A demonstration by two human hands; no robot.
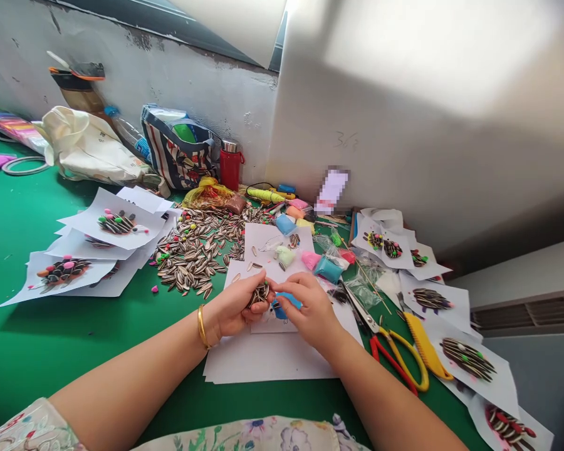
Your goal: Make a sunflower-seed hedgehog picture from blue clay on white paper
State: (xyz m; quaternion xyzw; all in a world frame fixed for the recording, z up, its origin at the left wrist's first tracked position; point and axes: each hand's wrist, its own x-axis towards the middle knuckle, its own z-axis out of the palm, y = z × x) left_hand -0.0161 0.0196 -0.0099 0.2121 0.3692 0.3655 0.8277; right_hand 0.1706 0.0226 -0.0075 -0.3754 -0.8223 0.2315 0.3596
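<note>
My left hand (237, 308), with a gold bangle at its wrist, is closed around a small handful of striped sunflower seeds (259, 293). The fingers of my right hand (310, 310) are pinched together right beside it; what they hold is too small to make out. Under both hands lies a sheet of white paper (235, 357) on a stack. A flat blue clay shape (286, 305) shows on the paper, partly covered by my fingers. Just beyond, a few loose seeds and a pale green clay lump (284, 255) rest on another sheet.
A large heap of sunflower seeds (192, 257) spreads at the back left. Seed-decorated sheets lie left (117, 222) and right (467, 360). Scissors (399, 354) and a yellow comb-like tool (425, 344) are right of my hand. A red flask (230, 166) stands by the wall.
</note>
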